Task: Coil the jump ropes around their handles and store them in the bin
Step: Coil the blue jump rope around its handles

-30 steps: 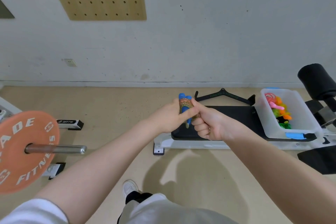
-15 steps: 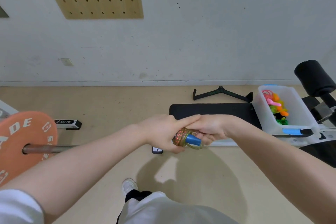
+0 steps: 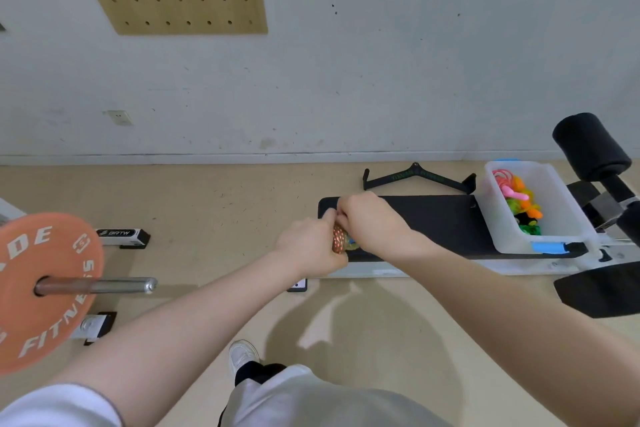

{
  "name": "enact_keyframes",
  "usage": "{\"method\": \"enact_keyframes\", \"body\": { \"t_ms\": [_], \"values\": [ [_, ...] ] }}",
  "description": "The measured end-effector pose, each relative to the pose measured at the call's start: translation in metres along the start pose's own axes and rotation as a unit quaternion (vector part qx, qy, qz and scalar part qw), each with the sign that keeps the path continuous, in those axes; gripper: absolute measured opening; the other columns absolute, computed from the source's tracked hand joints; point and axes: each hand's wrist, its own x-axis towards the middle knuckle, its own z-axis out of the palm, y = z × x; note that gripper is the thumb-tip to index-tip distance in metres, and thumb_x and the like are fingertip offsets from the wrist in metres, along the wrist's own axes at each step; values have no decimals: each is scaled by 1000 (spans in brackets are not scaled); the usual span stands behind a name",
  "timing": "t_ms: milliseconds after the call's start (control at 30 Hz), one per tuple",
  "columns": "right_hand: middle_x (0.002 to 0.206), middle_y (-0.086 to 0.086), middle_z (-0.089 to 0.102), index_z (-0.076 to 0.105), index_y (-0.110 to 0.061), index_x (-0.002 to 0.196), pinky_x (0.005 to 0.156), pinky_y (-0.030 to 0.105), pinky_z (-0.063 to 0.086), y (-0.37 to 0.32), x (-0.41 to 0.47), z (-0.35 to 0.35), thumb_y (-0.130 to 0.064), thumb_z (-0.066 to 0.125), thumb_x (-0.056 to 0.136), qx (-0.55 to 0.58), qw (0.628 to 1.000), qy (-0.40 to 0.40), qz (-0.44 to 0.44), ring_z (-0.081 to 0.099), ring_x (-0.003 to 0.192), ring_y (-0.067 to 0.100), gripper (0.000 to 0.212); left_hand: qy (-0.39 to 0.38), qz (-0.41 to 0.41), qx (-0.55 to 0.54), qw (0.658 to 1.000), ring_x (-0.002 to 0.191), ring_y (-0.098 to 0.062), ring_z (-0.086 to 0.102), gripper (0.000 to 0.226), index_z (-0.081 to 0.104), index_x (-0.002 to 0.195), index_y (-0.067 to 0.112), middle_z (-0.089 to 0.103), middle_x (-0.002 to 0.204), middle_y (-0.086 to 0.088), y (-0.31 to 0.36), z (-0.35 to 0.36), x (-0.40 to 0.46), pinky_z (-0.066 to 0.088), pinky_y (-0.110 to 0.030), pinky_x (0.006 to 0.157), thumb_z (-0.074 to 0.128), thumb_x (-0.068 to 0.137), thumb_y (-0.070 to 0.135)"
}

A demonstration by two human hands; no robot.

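- The bench (image 3: 433,225) runs across the right middle of the frame, with the bin (image 3: 568,218) standing on its right end; the bin sits close to the bench's near edge, so a careless drop-in could, I judge, nudge it off
- The plate (image 3: 38,291) and its bar (image 3: 104,285) fill the left edge, well apart from the hands; the risk there is small unless the person steps back into them
- The bin already holds bright ropes (image 3: 517,204) heaped toward its far side; a new bundle tossed on top could, I judge, slide or snag those loops and pull one over the rim
- The left hand (image 3: 308,248) curls round the rope (image 3: 341,239) at frame centre, just above the bench's left end; if this grip slackens, the turns will likely spring loose and the coil will need redoing
- The right hand (image 3: 374,222) presses against the left from above, fingers bent over the bundle's top; whether it pinches a loose end I cannot tell, and an untucked end would, I judge, unwind on the way to the bin
- Only a sliver of blue handle shows between the hands; winding too near its tip could let the turns slip off
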Motion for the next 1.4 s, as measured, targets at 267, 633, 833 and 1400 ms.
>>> {"method": "enact_keyframes", "body": {
  "t_ms": [267, 633, 833, 1400],
  "values": [
    [83, 7, 66, 68, -14, 100, 68, 25, 37, 11, -14, -4, -11, 54, 89, 153, 968, 193, -55, 50, 74, 15, 17, -87, -26, -484, 870, 56, -11, 60, 27, 55, 106, 28, 64, 87, -2, -7, -15, -5, 51, -23, 60, 66, 83, 18],
    [81, 7, 63, 70, -9, 81, 52, 28, 49, 12, -20, 2, -10, 55, 79, 105, 943, 304, -80, 59, 59, 28, 15, -40, -4, -605, 795, 72, -20, 69, 26, 52, 111, 34, 67, 91, -2, 6, -9, -9, 51, -22, 64, 61, 90, 22],
    [87, 2, 64, 67, -11, 94, 76, 26, 42, 4, -24, -8, -8, 51, 90, 209, 948, 240, 6, 55, 83, 17, 17, 140, 42, -345, 927, 82, -17, 61, 34, 51, 115, 31, 63, 99, 4, -4, -3, -4, 51, -31, 71, 60, 83, 32],
    [63, 4, 51, 59, -9, 84, 47, 13, 45, 6, -22, -50, 1, 48, 93, 601, 793, -36, 90, 48, 42, 1, 18, 25, 164, -544, 822, 65, -9, 59, 41, 58, 105, 27, 66, 76, 9, -33, -19, -11, 46, -18, 62, 70, 67, 17]
  ]
}}
